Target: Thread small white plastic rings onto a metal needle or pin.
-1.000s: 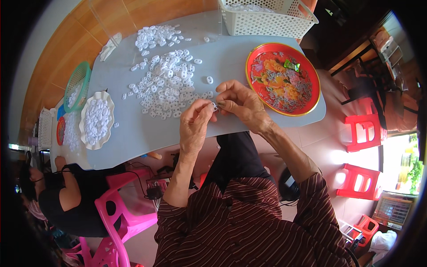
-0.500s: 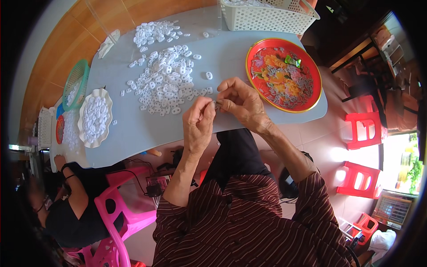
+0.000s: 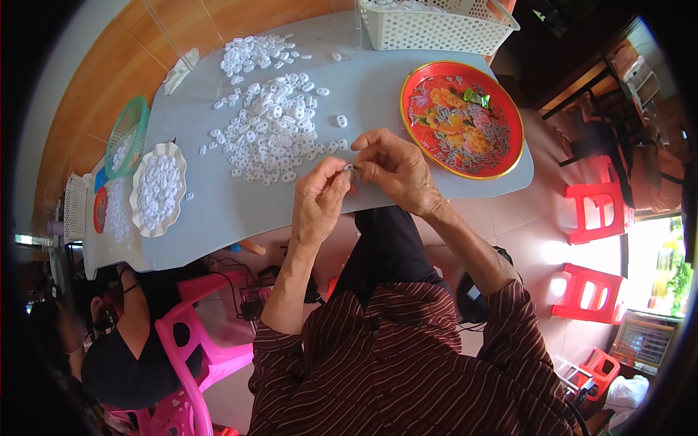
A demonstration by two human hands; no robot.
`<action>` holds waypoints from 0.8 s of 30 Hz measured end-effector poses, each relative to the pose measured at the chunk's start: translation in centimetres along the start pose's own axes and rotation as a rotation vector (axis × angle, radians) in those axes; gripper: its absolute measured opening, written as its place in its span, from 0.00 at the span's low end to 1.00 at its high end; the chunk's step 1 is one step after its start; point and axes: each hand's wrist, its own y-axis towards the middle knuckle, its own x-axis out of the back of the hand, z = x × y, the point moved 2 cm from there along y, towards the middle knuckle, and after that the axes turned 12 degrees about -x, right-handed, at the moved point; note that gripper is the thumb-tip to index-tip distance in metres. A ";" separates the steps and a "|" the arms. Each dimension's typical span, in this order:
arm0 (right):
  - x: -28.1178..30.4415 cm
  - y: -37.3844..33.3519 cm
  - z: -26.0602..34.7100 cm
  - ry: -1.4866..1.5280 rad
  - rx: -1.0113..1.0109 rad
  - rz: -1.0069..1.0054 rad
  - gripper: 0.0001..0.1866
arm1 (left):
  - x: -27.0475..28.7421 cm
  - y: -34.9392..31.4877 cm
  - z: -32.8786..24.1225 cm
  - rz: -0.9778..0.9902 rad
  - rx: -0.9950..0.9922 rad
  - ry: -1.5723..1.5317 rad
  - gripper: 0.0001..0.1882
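Close to the table's near edge, my left hand (image 3: 320, 200) pinches a small white plastic piece (image 3: 349, 167) between thumb and fingers. My right hand (image 3: 398, 174) meets it from the other side, thumb and fingertip closed together at the piece. Whatever the right fingertips grip is too small to make out. Beyond my hands spreads a loose heap of white oval plastic pieces with two holes (image 3: 276, 120). To the right, a round red floral tray (image 3: 518, 131) with a gold rim holds many small grey metal pins (image 3: 454, 154) and a green wrapper (image 3: 476, 98).
The grey table (image 3: 218, 211) also bears a scalloped white dish (image 3: 138, 207) of white pieces, a green basket (image 3: 116, 134) and a white perforated basket (image 3: 436, 35). A person in black (image 3: 120, 363) sits at the left by a pink chair (image 3: 182, 327). Red stools (image 3: 592, 211) stand at right.
My left hand has shifted slightly left and tilted, showing more of the white piece. My right hand stays nearly in place. The seated person's arm at the left has moved.
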 end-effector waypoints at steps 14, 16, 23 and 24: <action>0.3 -0.1 1.2 -0.299 -0.057 -0.022 0.08 | -0.1 -0.3 0.3 -0.029 0.039 -0.118 0.07; 0.2 -0.2 1.3 -0.352 -0.032 -0.055 0.09 | -0.1 -0.4 0.4 -0.033 0.025 -0.062 0.08; 0.2 0.2 1.5 -0.149 -0.075 0.029 0.10 | 0.0 -0.4 -0.3 -0.087 0.027 -0.130 0.08; 0.0 0.1 1.7 -0.077 -0.103 0.026 0.10 | 0.1 -0.5 -0.3 -0.090 0.041 -0.123 0.08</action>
